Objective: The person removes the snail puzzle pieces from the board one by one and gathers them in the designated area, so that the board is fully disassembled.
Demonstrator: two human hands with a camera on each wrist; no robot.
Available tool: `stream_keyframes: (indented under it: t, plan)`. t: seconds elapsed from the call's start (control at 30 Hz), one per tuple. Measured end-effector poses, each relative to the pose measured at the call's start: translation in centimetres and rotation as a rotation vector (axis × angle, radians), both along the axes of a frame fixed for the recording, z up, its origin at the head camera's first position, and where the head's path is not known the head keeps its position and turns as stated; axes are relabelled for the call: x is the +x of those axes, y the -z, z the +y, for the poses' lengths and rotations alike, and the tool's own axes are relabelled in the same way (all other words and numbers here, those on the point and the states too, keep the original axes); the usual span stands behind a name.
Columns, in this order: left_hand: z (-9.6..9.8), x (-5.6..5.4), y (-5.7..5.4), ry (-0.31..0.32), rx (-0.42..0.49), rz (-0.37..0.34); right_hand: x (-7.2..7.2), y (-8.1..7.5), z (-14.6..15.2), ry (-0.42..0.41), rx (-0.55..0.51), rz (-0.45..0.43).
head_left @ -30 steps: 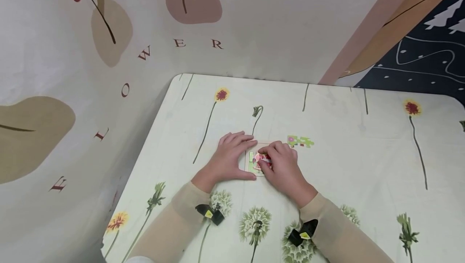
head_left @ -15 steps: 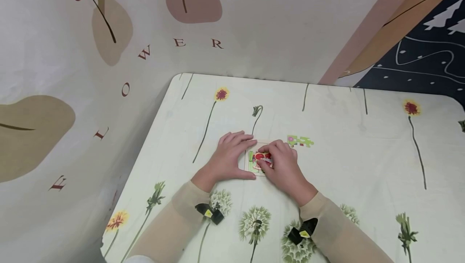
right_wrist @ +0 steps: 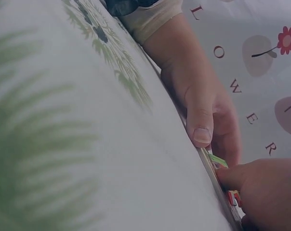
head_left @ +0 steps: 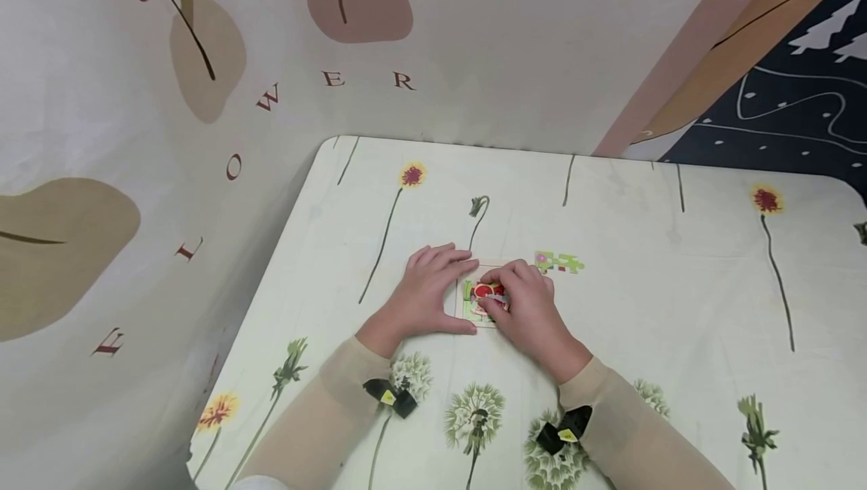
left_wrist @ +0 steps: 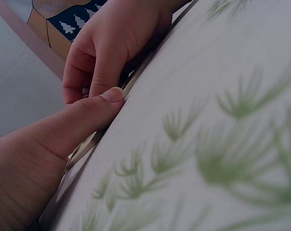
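A small square puzzle board lies flat on the table between my two hands. My left hand spans its left side, thumb at the near edge and fingertips at the far edge. Over its middle, my right hand pinches a red puzzle piece with thumb and curled fingers; these partly cover it. Green printed pieces show at the board's left part. In the right wrist view, the left thumb touches the board's edge, and a red-and-white bit shows beside the right hand.
Several loose green puzzle pieces lie together just beyond the right hand. The table wears a white cloth printed with flowers and dandelions. A hanging cloth with letters stands behind and to the left.
Where a paler pink patch showed between the right fingers a second ago, a red round shape shows since half a second ago. Both hands have stayed nearly in place.
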State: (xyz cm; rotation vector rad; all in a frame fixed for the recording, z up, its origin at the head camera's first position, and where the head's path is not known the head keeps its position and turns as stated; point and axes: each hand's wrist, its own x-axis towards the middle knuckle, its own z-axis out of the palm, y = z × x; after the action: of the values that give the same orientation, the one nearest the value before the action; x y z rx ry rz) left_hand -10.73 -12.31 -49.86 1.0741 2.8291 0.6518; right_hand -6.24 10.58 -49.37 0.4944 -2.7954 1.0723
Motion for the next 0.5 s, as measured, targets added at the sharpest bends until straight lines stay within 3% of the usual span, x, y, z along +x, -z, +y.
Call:
stream_keyframes:
  t: [0.5]
  plan:
    - [-0.07,0.03,0.0,0.003,0.014,0.003,-0.1,-0.18,0.26,-0.005,-0.026,-0.013]
